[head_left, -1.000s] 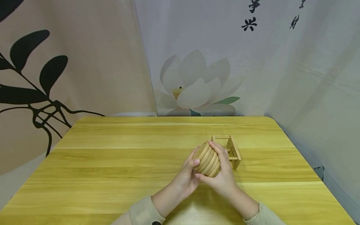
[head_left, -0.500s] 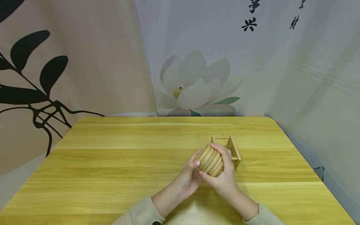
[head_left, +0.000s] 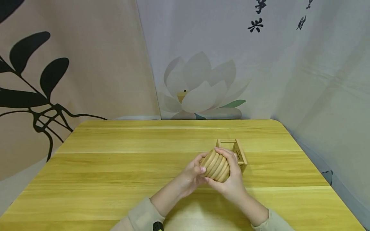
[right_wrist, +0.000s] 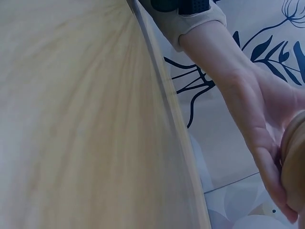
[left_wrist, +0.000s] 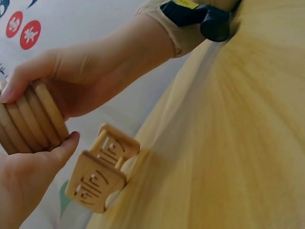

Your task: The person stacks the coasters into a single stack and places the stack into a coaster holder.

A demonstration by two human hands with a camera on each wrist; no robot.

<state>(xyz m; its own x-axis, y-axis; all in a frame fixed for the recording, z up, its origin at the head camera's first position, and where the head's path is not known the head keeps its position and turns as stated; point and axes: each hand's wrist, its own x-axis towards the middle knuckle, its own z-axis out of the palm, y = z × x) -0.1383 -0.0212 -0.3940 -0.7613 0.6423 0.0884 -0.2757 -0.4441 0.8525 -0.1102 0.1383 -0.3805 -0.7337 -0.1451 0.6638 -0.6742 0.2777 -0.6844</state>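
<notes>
Both hands hold a stack of several round wooden coasters [head_left: 216, 166], tilted and raised off the table. My left hand [head_left: 190, 176] grips its left end, the thumb on the front coaster and the other fingers partly hidden behind. On the right side, my right hand [head_left: 231, 178] wraps the stack between thumb and fingers. Just behind that hand, a wooden coaster holder [head_left: 240, 155] stands on the table, partly covered by it. The left wrist view shows the coasters' edges [left_wrist: 35, 117] lined up, and the carved end panels of the holder [left_wrist: 90, 183].
A wood-grain table [head_left: 115, 179] spreads around the hands. Behind it hang cloth backdrops [head_left: 202, 32] printed with a lotus, dark leaves and characters. A dark device with a yellow mark [left_wrist: 190, 12] sits at the left wrist.
The hands and coaster stack have shifted slightly right and down, covering more of the holder. The left forearm has moved a little left. Both hands keep their hold.
</notes>
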